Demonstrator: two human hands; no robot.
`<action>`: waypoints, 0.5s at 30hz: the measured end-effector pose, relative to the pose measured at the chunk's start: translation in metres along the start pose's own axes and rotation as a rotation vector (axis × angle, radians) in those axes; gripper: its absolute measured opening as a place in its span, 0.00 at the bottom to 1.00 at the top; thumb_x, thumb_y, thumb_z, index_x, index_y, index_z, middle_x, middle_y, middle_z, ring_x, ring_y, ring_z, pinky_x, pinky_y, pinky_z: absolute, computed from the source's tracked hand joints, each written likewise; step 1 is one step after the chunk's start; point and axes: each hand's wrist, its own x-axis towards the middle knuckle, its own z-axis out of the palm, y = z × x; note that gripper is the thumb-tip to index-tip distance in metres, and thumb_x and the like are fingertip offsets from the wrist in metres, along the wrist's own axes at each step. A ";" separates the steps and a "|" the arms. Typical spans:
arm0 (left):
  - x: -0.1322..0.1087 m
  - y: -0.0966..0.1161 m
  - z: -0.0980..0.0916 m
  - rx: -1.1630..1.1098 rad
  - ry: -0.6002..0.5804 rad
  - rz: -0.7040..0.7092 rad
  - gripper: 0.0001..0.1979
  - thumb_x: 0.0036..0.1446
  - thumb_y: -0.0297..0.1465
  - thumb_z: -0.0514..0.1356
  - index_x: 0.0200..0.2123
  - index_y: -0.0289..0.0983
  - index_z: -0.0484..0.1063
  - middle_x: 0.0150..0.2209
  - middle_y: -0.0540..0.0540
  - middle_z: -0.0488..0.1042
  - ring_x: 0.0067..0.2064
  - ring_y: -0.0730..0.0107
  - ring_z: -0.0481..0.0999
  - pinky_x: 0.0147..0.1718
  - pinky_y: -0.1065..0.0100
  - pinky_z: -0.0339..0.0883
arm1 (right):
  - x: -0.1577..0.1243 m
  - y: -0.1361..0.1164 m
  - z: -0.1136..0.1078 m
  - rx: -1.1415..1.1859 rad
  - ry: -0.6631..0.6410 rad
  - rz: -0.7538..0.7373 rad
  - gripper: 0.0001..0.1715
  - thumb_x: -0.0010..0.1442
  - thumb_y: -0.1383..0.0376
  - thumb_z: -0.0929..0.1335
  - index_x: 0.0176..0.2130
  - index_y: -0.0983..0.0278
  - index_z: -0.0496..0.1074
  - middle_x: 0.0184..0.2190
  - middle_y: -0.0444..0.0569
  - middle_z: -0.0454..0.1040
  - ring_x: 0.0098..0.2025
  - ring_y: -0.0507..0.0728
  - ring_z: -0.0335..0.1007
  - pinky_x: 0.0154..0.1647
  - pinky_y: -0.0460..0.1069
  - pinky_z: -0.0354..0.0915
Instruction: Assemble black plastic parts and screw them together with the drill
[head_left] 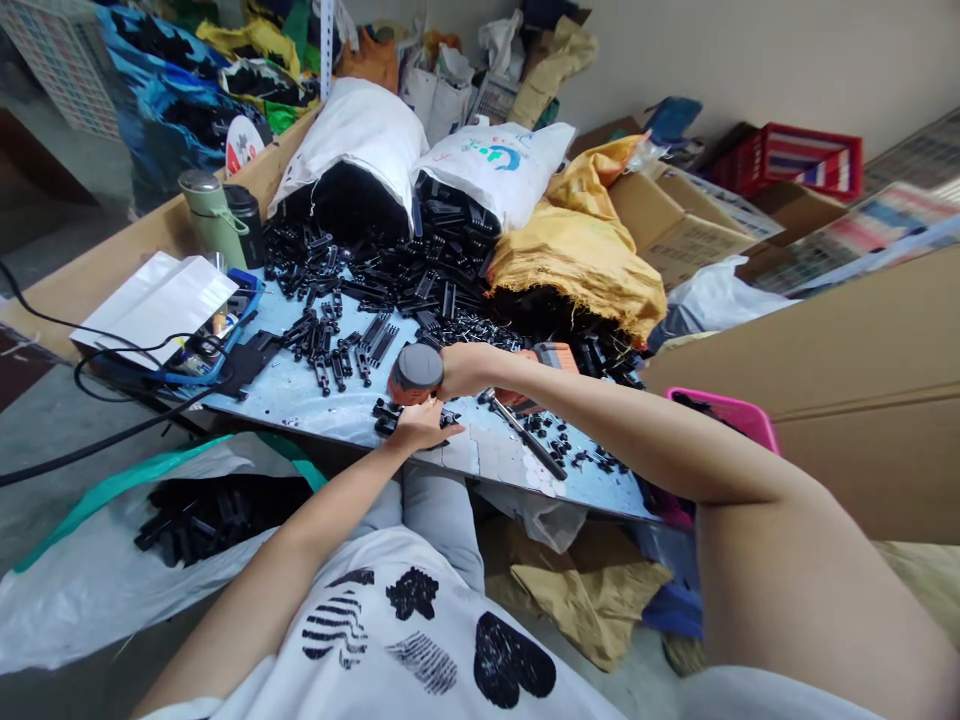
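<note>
My right hand (469, 370) is wrapped round the handle of an orange and grey power drill (417, 370), its grey rear end turned up towards me. Below the drill, at the table's near edge, my left hand (421, 424) grips a black plastic part (385, 418) that sticks out on both sides of the fingers. The drill's tip is hidden. Orange and grey casing (556, 356) shows beyond my right forearm; whether it belongs to the drill I cannot tell. A hammer-like tool with a black handle (541, 448) lies right of my hands.
Black plastic parts (360, 350) cover much of the blue table (292, 405). White sacks (360, 125) and a yellow sack (581, 255) spill more at the back. A green flask (210, 210), blue tray (251, 300) and cables stand left; a pink basket (739, 415) is right.
</note>
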 end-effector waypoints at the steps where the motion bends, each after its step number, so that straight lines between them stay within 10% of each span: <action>1: 0.000 0.000 -0.001 -0.008 -0.032 -0.015 0.42 0.54 0.59 0.43 0.59 0.32 0.56 0.57 0.33 0.65 0.58 0.48 0.63 0.55 0.53 0.53 | -0.003 -0.003 -0.001 0.012 -0.009 -0.011 0.19 0.44 0.61 0.68 0.36 0.68 0.77 0.30 0.54 0.76 0.32 0.59 0.72 0.27 0.46 0.60; 15: -0.003 0.000 -0.008 -0.003 -0.048 0.001 0.40 0.55 0.57 0.43 0.62 0.35 0.51 0.62 0.35 0.58 0.63 0.50 0.55 0.58 0.55 0.51 | 0.004 -0.004 0.007 0.290 -0.105 -0.034 0.15 0.43 0.65 0.70 0.33 0.70 0.75 0.23 0.48 0.73 0.26 0.54 0.69 0.27 0.45 0.62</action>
